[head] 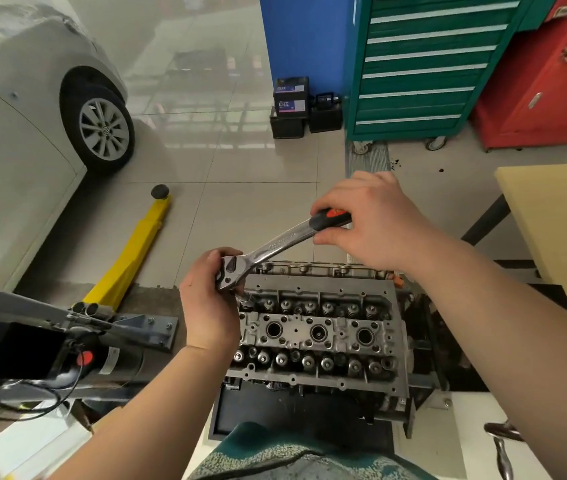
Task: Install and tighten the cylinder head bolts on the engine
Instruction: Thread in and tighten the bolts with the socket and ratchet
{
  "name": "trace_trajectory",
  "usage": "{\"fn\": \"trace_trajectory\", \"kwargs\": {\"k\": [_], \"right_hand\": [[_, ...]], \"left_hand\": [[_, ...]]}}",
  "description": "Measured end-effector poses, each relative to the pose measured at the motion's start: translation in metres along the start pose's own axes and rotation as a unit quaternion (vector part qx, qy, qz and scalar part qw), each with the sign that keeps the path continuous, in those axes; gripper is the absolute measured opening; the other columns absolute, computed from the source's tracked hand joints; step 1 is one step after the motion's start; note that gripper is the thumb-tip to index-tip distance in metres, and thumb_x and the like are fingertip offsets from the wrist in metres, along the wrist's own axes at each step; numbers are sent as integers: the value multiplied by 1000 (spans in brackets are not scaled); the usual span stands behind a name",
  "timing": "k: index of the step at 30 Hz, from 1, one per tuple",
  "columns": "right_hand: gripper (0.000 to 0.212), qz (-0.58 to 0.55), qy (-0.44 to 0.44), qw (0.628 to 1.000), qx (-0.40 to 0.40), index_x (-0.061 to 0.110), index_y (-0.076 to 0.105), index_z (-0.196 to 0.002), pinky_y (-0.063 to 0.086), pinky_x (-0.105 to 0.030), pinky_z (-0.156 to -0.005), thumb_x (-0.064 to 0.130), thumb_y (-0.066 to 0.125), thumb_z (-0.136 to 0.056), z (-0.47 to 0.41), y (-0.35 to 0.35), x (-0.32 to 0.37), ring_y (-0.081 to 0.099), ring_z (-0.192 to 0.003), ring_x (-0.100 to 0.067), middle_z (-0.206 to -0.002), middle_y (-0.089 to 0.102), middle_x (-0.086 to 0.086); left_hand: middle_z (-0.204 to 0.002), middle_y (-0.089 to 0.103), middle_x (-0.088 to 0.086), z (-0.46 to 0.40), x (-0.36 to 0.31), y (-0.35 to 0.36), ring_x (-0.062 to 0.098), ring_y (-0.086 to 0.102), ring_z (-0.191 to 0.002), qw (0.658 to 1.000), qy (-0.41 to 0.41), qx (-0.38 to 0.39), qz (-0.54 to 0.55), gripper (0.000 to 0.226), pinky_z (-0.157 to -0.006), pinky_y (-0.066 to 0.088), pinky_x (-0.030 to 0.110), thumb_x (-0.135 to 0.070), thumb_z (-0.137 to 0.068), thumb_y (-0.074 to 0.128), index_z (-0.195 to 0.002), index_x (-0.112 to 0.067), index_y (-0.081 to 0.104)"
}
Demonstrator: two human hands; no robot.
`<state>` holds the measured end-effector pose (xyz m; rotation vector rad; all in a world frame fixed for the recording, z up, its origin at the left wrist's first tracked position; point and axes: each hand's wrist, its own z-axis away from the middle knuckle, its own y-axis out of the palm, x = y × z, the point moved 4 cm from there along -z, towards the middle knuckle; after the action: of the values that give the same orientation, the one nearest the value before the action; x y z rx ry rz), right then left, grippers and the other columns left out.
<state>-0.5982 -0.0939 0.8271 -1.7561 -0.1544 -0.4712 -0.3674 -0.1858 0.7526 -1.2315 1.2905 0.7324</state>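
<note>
The grey cylinder head [316, 332] lies below me on its black stand, valve springs and three plug wells showing. A chrome ratchet wrench [275, 245] slants from its head at the cylinder head's far left corner up to the right. My left hand [211, 306] grips the ratchet head, and a socket [243, 299] points down from it onto the cylinder head's left end. My right hand [375, 220] grips the black and orange handle. The bolt under the socket is hidden.
A yellow lift arm [136, 251] and a grey car with its wheel [103, 131] stand to the left. A motor unit with cables [50, 355] is at near left. Green drawer cabinet [417, 64], red cabinet [545, 81] and batteries [290, 105] stand behind. A beige table [559, 230] is on the right.
</note>
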Motion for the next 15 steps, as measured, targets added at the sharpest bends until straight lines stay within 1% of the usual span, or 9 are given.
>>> {"fn": "trace_trajectory", "kwargs": {"k": [2,4,5,7,8,9,11,13,15], "right_hand": [[38,-4,2,1000,0,39,70,-115,34,-42,-100,60,70,-84,-2,2,-3,50,-107,-11,-107,66,21],[37,-15,6,1000,8,39,71,-115,36,-42,-100,59,71,-84,-1,5,-7,51,-107,-12,-107,67,19],[35,-22,9,1000,14,39,71,-114,38,-42,-100,58,73,-84,1,7,-9,51,-106,-11,-106,67,18],[32,-35,17,999,21,39,71,-111,42,-42,-97,56,74,-84,6,10,-13,51,-103,-10,-103,66,18],[32,-36,22,999,23,40,71,-110,44,-40,-94,57,74,-83,10,11,-15,52,-102,-10,-102,66,19],[32,-31,29,999,28,41,70,-109,45,-38,-89,60,72,-83,14,11,-17,54,-99,-10,-101,66,19],[38,-2,47,998,50,43,69,-107,47,-32,-77,72,65,-82,25,8,-18,58,-89,-7,-92,66,22],[41,25,51,995,88,43,66,-101,46,-26,-67,79,56,-83,40,8,-10,56,-74,0,-79,62,24],[38,18,47,991,127,40,63,-96,44,-22,-59,75,53,-88,60,11,3,54,-66,3,-72,59,20]], "left_hand": [[-82,63,-20,-1,-3,-1,-2,58,-73,999,27,11,-14,48,-61,46,12,27,-89,46,-97,-13,70],[-89,65,-24,-1,-6,-1,-2,60,-82,993,70,31,-90,65,-66,49,12,29,-81,52,-96,-33,67],[-91,65,-25,0,-6,-1,-2,61,-86,990,85,38,-110,70,-70,50,13,29,-79,55,-96,-39,64],[-90,66,-25,1,-5,1,-3,61,-84,990,77,56,-104,64,-71,47,9,24,-84,57,-94,-38,65],[-87,67,-22,0,-3,2,-2,60,-80,993,57,66,-76,56,-70,47,10,21,-87,55,-91,-33,69],[-82,66,-18,-2,2,4,-1,59,-76,997,12,70,-16,50,-67,47,14,18,-91,51,-88,-27,72],[-75,64,-9,-10,8,9,6,57,-68,987,-85,80,113,47,-59,47,22,12,-97,44,-81,-20,75],[-73,66,-4,-20,7,13,11,60,-66,970,-136,113,165,46,-59,48,31,5,-100,43,-76,-17,76],[-68,66,-1,-26,7,18,14,59,-60,956,-167,137,196,47,-58,46,31,-4,-101,43,-69,-16,75]]}}
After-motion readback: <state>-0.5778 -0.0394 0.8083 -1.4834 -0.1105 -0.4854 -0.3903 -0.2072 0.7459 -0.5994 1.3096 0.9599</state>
